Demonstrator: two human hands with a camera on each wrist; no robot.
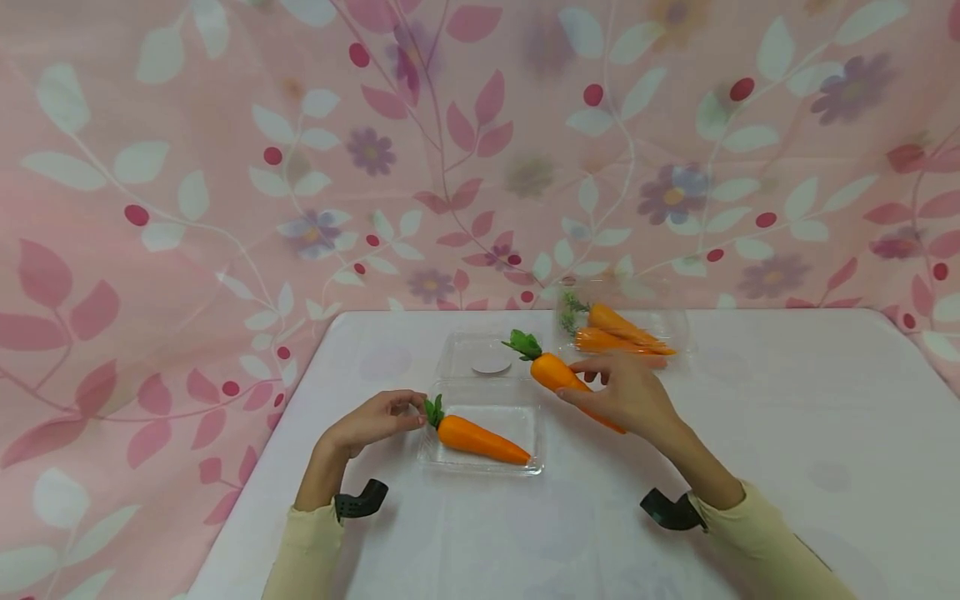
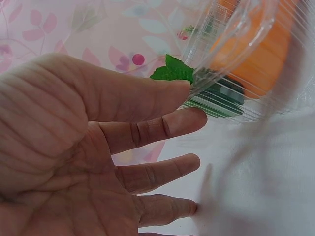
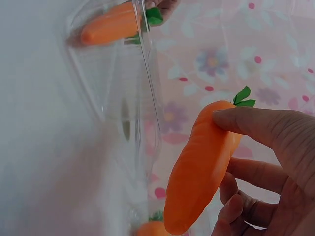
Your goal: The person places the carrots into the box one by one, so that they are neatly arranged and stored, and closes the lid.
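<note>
My right hand (image 1: pixel 626 396) holds an orange toy carrot (image 3: pixel 202 167) with green leaves, thumb on one side and fingers on the other, raised above the table. To its left lies an open clear plastic container (image 1: pixel 536 468) with its lid folded back. Inside it a second carrot (image 1: pixel 480 439) slants, leaves toward the left rim. At that rim my left hand (image 1: pixel 378 423) pinches the container's edge between thumb (image 2: pixel 142 98) and index finger, beside the green leaves (image 2: pixel 172 70). The other left fingers are spread out.
Behind the right hand, another clear container (image 1: pixel 678 317) holds more carrots (image 1: pixel 622 325) with frilly green tops. A white cloth covers the table (image 1: pixel 810 417). A pink floral curtain (image 1: pixel 480 150) hangs along the back and left side. A pale round spot (image 1: pixel 491 364) shows at the opened lid.
</note>
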